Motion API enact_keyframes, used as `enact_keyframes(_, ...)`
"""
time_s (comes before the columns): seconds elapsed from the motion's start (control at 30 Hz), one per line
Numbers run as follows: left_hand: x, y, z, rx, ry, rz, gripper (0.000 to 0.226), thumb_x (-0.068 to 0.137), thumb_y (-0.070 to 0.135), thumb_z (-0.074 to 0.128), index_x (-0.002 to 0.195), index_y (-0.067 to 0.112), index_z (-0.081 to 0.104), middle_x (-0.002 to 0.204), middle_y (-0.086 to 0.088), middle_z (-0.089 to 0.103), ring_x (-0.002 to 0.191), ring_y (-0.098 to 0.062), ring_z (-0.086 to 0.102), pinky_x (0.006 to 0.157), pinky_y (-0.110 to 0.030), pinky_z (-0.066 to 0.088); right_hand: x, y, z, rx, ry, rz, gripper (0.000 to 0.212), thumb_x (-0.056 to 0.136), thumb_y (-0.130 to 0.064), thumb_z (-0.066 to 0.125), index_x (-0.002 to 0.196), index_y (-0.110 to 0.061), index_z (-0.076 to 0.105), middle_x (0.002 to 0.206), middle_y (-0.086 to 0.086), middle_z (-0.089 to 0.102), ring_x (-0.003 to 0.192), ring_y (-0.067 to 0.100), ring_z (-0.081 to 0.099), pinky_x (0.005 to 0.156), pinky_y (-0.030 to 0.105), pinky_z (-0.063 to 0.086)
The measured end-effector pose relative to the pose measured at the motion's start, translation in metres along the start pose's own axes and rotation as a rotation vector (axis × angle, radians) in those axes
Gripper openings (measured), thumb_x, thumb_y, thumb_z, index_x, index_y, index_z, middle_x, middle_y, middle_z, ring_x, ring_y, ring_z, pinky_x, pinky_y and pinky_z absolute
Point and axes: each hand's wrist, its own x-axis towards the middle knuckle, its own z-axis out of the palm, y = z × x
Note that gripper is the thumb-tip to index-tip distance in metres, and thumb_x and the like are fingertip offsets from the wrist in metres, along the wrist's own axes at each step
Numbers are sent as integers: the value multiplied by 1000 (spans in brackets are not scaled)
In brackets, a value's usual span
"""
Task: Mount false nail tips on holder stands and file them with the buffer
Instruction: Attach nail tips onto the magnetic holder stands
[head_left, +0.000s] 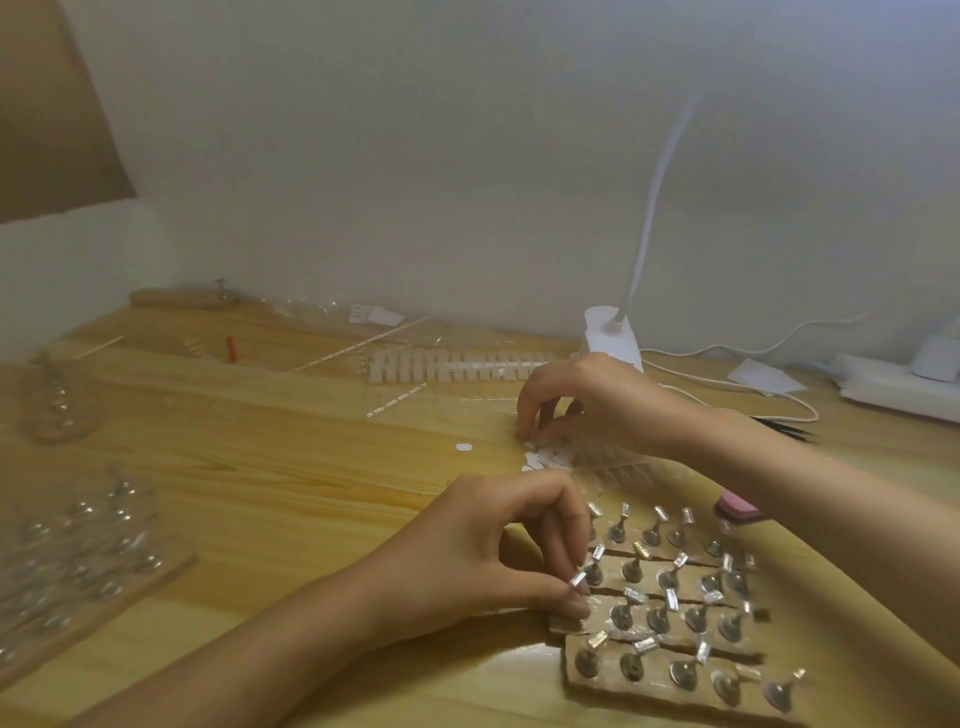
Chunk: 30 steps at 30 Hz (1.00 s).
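Steady the holder stand (584, 577) pinched by the left hand (483, 551) on the wooden board (675, 691); with the right hand (587, 400), fingers curled narrowly onto the white pieces (540, 457) on the table (311, 467) just beyond, lift only 1, then press it centred.

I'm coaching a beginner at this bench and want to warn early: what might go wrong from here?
The left hand pinches one holder stand in a tightly packed block of stands; it may well knock or tilt neighbours. The right hand reaches down among small white pieces on the table, and one loose piece already lies apart, so more could scatter. The right forearm passes close by the pink buffer and might nudge it.
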Motion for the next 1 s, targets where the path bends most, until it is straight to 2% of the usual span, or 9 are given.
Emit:
enact_keyframes(0.1, 1, -1, 0, 12, 0, 2, 27, 76, 4, 81, 84, 18, 59, 77, -2, 69, 76, -12, 68, 73, -22, 53, 2, 2, 0, 20, -9, 2, 20, 83, -1, 75, 90, -19, 73, 91, -14, 68, 85, 4, 66, 69, 14, 49)
enact_keyframes(0.17, 2, -1, 1, 16, 0, 10, 28, 75, 4, 82, 84, 18, 60, 75, 3, 67, 75, -10, 67, 74, -22, 53, 3, 4, 0, 7, -6, -3, 18, 82, -1, 75, 87, -17, 71, 89, -15, 67, 85, 3, 64, 69, 13, 47)
enact_keyframes(0.3, 1, 0, 1, 16, -9, 17, 28, 75, 4, 82, 84, 16, 59, 76, 11, 65, 73, -6, 66, 72, -19, 52, 3, 4, 1, 5, 18, 11, 17, 82, -3, 76, 87, -18, 71, 88, -16, 69, 85, 1, 65, 70, 19, 51)
enact_keyframes(0.5, 0, -1, 1, 29, -8, 21, 27, 76, 6, 82, 85, 17, 59, 77, 10, 65, 74, -9, 67, 73, -23, 54, 1, 0, 1, -17, 24, 11, 18, 84, -2, 74, 91, -19, 74, 89, -16, 69, 86, 0, 66, 73, 24, 53)
enact_keyframes(0.67, 0, -2, 1, 32, -9, 23, 27, 77, 7, 82, 86, 19, 58, 78, 6, 67, 76, -11, 68, 77, -37, 58, 2, -3, 0, -65, 22, 13, 14, 84, -4, 74, 90, -16, 71, 86, -19, 65, 84, 2, 64, 73, 27, 53)
enact_keyframes(0.87, -1, 1, 0, 149, -21, 115, 32, 78, 11, 81, 86, 26, 55, 78, 11, 64, 75, -2, 62, 61, -18, 49, 0, -1, 4, -52, 61, 45, 10, 86, -6, 74, 89, -15, 70, 90, -14, 70, 85, -3, 64, 74, 21, 51)
enact_keyframes(1.0, -1, 2, -1, 326, -14, 227, 40, 77, 13, 82, 88, 34, 51, 80, 11, 65, 79, -5, 65, 57, -11, 43, -7, -4, 2, 143, 79, 133, 12, 90, -5, 70, 85, -14, 65, 95, -4, 74, 89, 2, 69, 80, 18, 54)
